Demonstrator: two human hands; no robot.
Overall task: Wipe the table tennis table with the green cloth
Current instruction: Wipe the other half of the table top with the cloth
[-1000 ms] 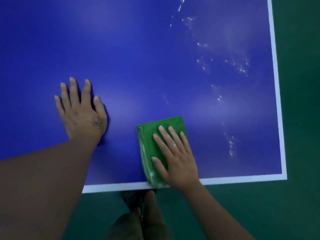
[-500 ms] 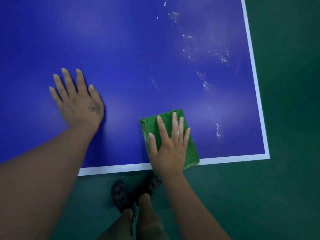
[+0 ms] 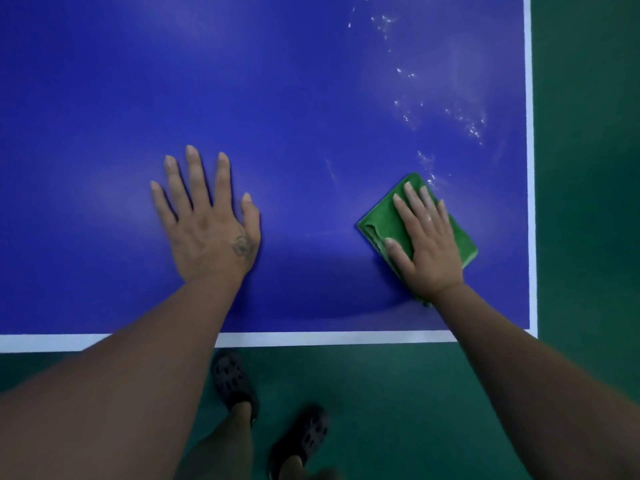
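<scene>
The blue table tennis table with white edge lines fills the upper view. A folded green cloth lies flat on it near the table's near right corner. My right hand presses flat on the cloth, fingers together and pointing away from me, covering most of it. My left hand rests palm down on the bare blue surface to the left, fingers spread, holding nothing. White wet droplets and smears speckle the surface beyond the cloth, toward the far right.
The white near edge line and right edge line meet at the corner by the cloth. A dark green floor surrounds the table. My feet in black perforated sandals stand below the near edge.
My right hand has slid the cloth to the right and further from the near edge, up to the lowest droplets. The left hand stays flat on the table.
</scene>
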